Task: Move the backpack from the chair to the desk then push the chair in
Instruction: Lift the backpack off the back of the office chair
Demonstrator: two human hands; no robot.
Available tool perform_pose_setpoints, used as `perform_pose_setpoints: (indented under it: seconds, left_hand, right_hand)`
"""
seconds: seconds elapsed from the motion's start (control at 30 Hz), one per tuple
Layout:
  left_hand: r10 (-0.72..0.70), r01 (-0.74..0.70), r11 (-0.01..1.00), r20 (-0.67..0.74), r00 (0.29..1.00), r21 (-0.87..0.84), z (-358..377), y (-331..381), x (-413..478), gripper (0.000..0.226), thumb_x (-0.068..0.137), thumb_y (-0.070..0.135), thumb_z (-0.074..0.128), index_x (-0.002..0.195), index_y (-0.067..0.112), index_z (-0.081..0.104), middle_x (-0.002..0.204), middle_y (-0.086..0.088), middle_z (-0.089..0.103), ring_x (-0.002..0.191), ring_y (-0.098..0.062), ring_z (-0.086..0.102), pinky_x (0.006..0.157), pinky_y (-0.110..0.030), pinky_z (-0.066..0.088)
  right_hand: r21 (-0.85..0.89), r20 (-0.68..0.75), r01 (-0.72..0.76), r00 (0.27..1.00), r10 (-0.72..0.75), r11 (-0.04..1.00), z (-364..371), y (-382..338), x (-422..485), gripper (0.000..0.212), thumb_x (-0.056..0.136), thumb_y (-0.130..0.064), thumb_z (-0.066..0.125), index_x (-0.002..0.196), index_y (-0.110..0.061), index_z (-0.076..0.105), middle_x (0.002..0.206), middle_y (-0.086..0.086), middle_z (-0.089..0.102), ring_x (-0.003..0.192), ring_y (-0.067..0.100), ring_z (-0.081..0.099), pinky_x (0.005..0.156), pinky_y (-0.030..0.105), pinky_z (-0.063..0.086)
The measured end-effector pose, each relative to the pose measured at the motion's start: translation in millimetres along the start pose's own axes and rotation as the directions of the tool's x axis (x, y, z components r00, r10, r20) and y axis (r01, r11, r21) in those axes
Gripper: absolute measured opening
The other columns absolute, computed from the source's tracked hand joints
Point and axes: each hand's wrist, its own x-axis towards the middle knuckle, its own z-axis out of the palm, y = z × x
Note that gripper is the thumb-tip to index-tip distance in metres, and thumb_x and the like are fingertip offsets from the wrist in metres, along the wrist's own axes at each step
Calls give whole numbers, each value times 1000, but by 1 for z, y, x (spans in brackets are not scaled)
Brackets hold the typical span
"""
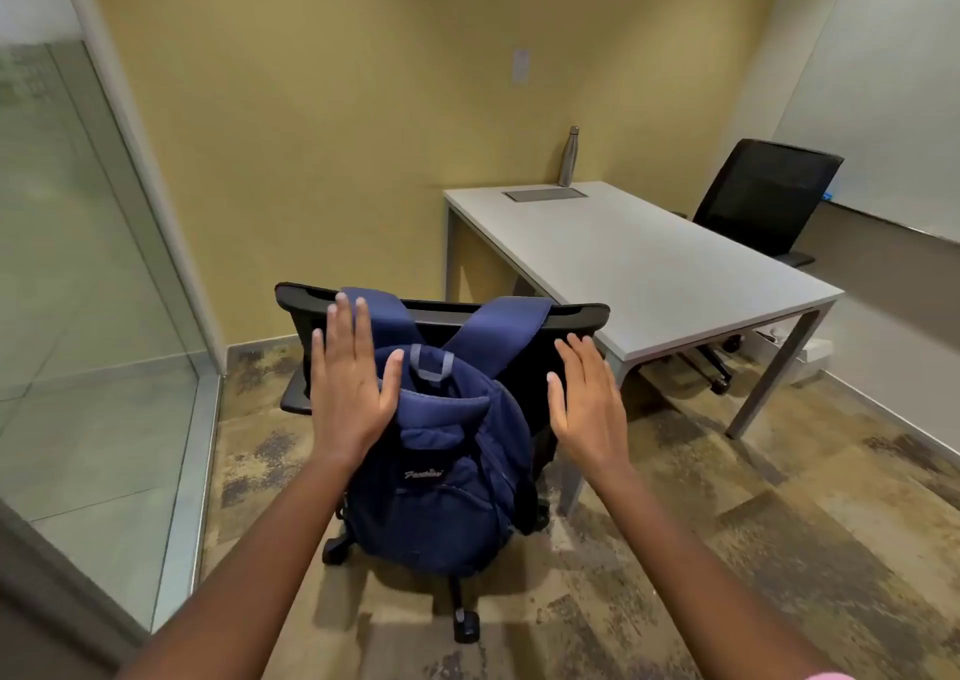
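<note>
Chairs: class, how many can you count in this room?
2. One chair stands near, carrying the backpack; the other chair stands beyond the desk. More may be outside the view.

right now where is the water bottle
In the head view, the metal water bottle stands upright at the far end of the white desk, against the yellow wall, just behind the grey panel set into the desktop.

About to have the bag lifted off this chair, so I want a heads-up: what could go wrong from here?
1. The backpack hangs by its straps over the chair backrest; a straight pull could snag them and tip or drag the chair.
2. The chair stands on casters, so it may roll away under a push.
3. A metal bottle stands upright on the desk; a bag swung too far could topple it.
</note>
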Motion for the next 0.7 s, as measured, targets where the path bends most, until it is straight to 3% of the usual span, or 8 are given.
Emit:
perform_pose_setpoints:
  seconds: [0.13, 0.23, 0.33, 0.4, 0.47, 0.53, 0.7]
  left_hand:
    - [141, -142, 989, 42, 989, 30, 4, 35, 20, 61, 92, 39, 23, 144, 9, 8, 155, -15, 10, 141, -20, -4, 115, -37, -3]
    - [209, -209, 978, 127, 970, -19, 17, 57, 33, 56, 93, 33, 28, 142, 9, 19, 153, -16, 20, 144, -27, 6, 116, -38, 1]
    - [279, -278, 960, 219, 935, -36, 33, 78, 51, 48, 96, 30, 34, 137, 6, 33, 148, -17, 34, 142, -30, 19, 116, -39, 11]
    - [255, -249, 967, 281, 925, -56, 41, 90, 61, 44, 96, 31, 35, 131, 5, 42, 139, -19, 45, 135, -32, 31, 110, -40, 24]
    - [192, -173, 981, 323, 927, -87, 47, 99, 73, 41, 95, 34, 36, 122, 5, 50, 124, -22, 54, 119, -36, 47, 94, -42, 38]
    - [127, -98, 990, 371, 920, -97, 54, 106, 85, 41, 95, 38, 34, 108, 6, 56, 111, -22, 58, 104, -39, 55, 83, -42, 43]
    - [22, -36, 999, 573, 819, 12, 77, 119, 115, 54, 94, 45, 28, 107, 1, 56, 115, -23, 61, 105, -38, 56, 86, -41, 44]
  right_hand:
    - [38, -62, -39, 997, 41, 999, -13, 4, 25, 44, 95, -23, 39, 137, -8, 36, 147, 12, 37, 141, 24, 24, 117, 42, 20]
    - [42, -26, -40, 999, 41, 998, -13, 13, 43, 44, 96, -25, 36, 138, -11, 35, 149, 10, 33, 142, 23, 21, 116, 42, 15]
    - [85, -16, -73, 997, 74, 994, -16, 23, 59, 37, 96, -25, 36, 129, -11, 47, 142, 11, 42, 136, 25, 32, 114, 46, 24]
    - [106, 18, -68, 998, 67, 992, -13, 30, 63, 35, 96, -25, 35, 125, -11, 51, 135, 10, 48, 131, 24, 39, 109, 47, 32]
    - [115, 44, -49, 998, 44, 992, -10, 38, 65, 35, 97, -25, 35, 125, -13, 51, 133, 9, 50, 129, 23, 41, 108, 46, 35]
    - [132, 35, -33, 999, 28, 991, -9, 43, 68, 34, 96, -25, 35, 124, -14, 53, 130, 7, 53, 126, 21, 44, 107, 43, 36]
    - [177, 28, -25, 999, 20, 984, -7, 53, 74, 34, 97, -25, 35, 122, -13, 54, 127, 6, 55, 123, 17, 45, 106, 35, 38]
